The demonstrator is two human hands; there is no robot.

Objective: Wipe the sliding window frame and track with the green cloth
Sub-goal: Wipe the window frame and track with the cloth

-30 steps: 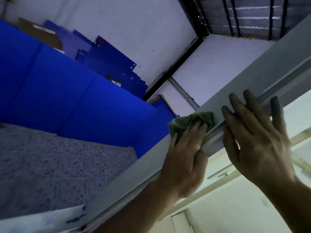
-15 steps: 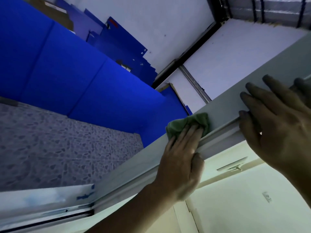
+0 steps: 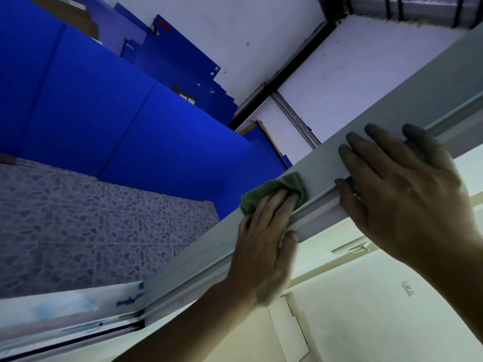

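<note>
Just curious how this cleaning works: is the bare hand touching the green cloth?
Apart. The head view shows a strip of bare frame between the right hand and the cloth.

Past the hands, up and to their left, bright blue panels [image 3: 109, 111] stand against a pale wall [image 3: 251, 30]. Below those lies pebble-patterned flooring [image 3: 86, 226]. Under the hands a cream wall [image 3: 366, 317] carries a white socket [image 3: 408, 289]. A black beam [image 3: 285, 79] crosses above.
</note>
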